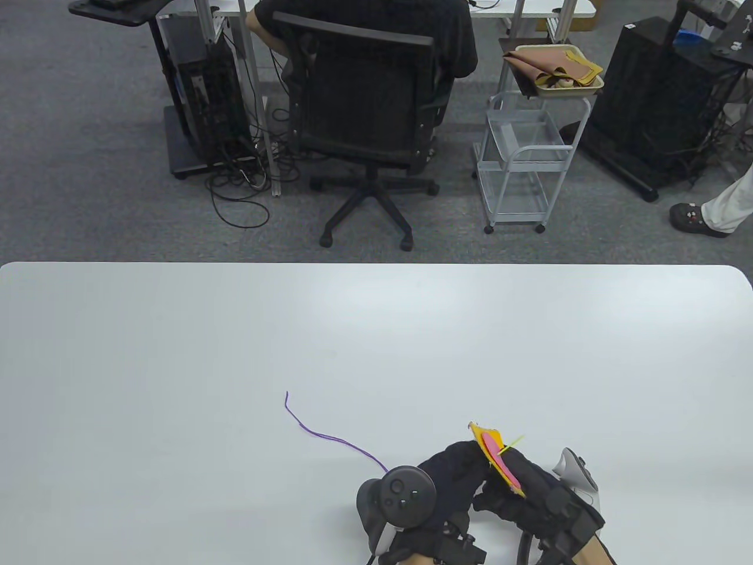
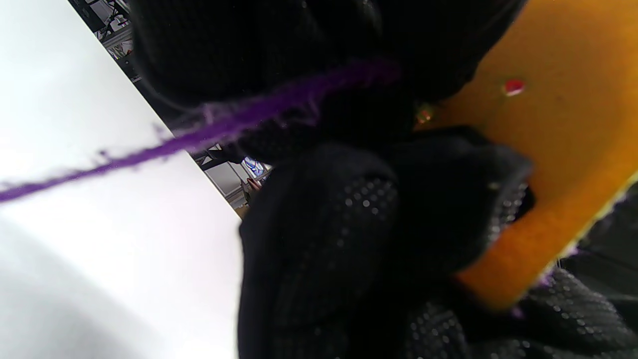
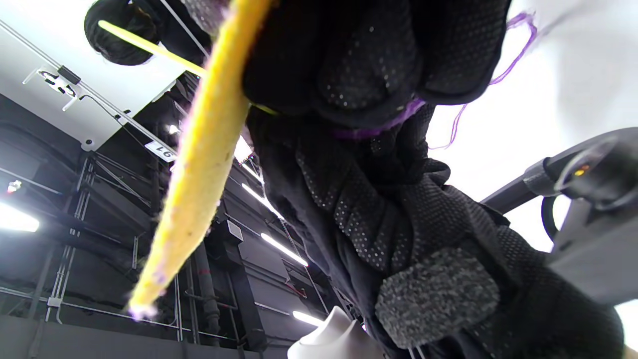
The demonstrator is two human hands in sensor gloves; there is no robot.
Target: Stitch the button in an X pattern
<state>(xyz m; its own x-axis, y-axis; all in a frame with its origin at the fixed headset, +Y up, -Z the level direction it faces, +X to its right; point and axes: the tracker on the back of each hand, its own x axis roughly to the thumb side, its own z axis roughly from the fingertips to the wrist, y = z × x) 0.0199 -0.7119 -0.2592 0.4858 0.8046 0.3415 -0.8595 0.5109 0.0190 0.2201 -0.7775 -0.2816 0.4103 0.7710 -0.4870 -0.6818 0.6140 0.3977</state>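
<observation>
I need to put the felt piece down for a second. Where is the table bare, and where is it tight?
Bare: the whole table left of and beyond the purple thread, and the right side past the right hand. Tight: the near edge, where the left hand, felt and yellow needle bunch.

Both hands meet at the near edge, left hand (image 1: 450, 471) and right hand (image 1: 529, 488) curled fingertip to fingertip.

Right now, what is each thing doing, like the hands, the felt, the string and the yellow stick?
Left hand: grips the felt from the left.
Right hand: holds the felt's right side.
Yellow-orange felt piece: lifted off the table, standing on edge between both hands.
Pink round button: lies flat against the felt.
Thin yellow needle: pokes out of the felt.
Purple yarn: slack, trailing across the white table.
</observation>
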